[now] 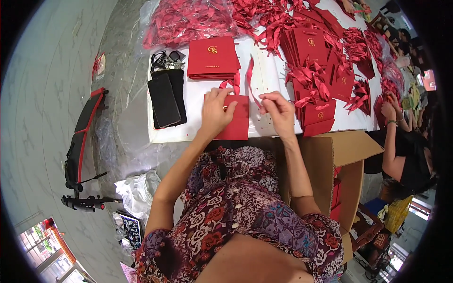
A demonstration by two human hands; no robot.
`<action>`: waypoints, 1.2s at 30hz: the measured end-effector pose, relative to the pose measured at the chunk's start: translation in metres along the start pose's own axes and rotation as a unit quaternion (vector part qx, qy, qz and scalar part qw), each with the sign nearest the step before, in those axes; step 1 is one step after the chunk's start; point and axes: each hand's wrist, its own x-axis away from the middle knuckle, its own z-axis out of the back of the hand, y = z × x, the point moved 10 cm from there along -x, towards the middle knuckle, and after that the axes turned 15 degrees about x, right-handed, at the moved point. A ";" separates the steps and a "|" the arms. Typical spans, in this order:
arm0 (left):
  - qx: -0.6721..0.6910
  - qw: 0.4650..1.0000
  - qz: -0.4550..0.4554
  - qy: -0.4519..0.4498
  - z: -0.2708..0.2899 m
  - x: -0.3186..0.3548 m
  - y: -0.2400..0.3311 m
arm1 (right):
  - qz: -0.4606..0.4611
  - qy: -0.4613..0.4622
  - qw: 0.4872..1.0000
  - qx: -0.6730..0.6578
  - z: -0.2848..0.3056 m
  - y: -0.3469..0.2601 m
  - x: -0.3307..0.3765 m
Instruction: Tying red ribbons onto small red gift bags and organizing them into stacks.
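Observation:
A small red paper bag lies flat at the table's near edge. My left hand rests on its left side, thumb and fingers apart across the paper. From the bag's far edge a red ribbon loop reaches toward a neat stack of red bags with gold lettering. Just right of the bag, my right hand is closed, fingertips pinching the lower end of a loose red ribbon. That ribbon stretches away over the white table top.
A black phone on a dark pouch and keys lie left. Ribboned bags crowd the right, and a plastic sack of ribbons the back. An open cardboard box stands by my right arm. Another person's hand works far right.

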 end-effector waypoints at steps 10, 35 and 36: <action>-0.260 0.962 -0.065 -0.049 -0.009 -0.002 0.006 | 0.017 -0.051 0.974 0.219 -0.039 0.033 -0.011; -0.136 0.980 -0.032 -0.144 -0.020 0.004 0.007 | 0.095 -0.047 0.927 0.361 -0.046 0.017 -0.008; -0.162 0.974 -0.052 -0.151 -0.022 0.005 0.013 | 0.016 -0.097 0.940 0.326 -0.046 0.034 -0.010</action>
